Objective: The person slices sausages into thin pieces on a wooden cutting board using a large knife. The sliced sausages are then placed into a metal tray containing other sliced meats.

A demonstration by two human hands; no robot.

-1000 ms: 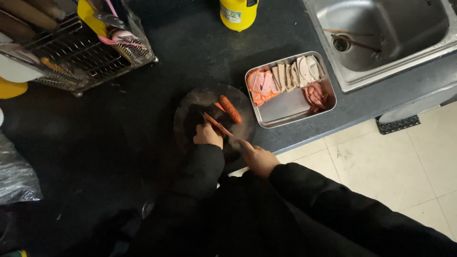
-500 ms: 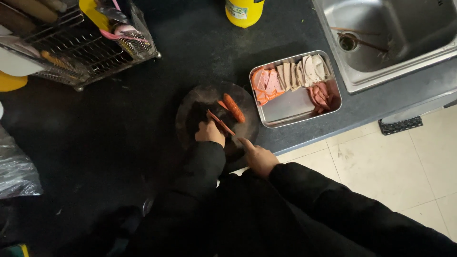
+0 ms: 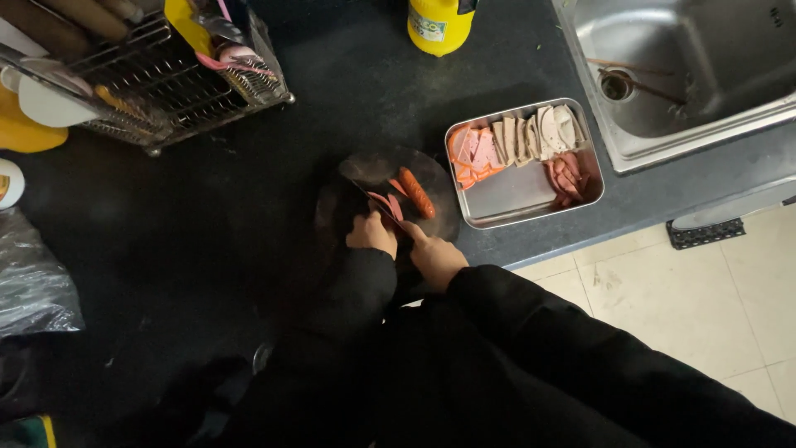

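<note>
A round dark cutting board (image 3: 348, 211) lies on the black counter. On it lie a whole orange-red sausage (image 3: 414, 192) and a few cut sausage pieces (image 3: 390, 204). My left hand (image 3: 372, 233) presses down on the pieces at the board's near side. My right hand (image 3: 435, 257) grips the handle of a dark knife (image 3: 375, 197), whose blade runs up and left across the board over the pieces. Both sleeves are black.
A steel tray (image 3: 518, 195) with sliced meats stands right of the board. A steel sink (image 3: 696, 66) is at the far right, a yellow bottle (image 3: 439, 25) at the top, a wire dish rack (image 3: 149, 75) at the upper left, a plastic bag (image 3: 33, 282) at left.
The knife has shifted a little along the sausage pieces, and both hands stay on the board. The camera view has drifted slightly.
</note>
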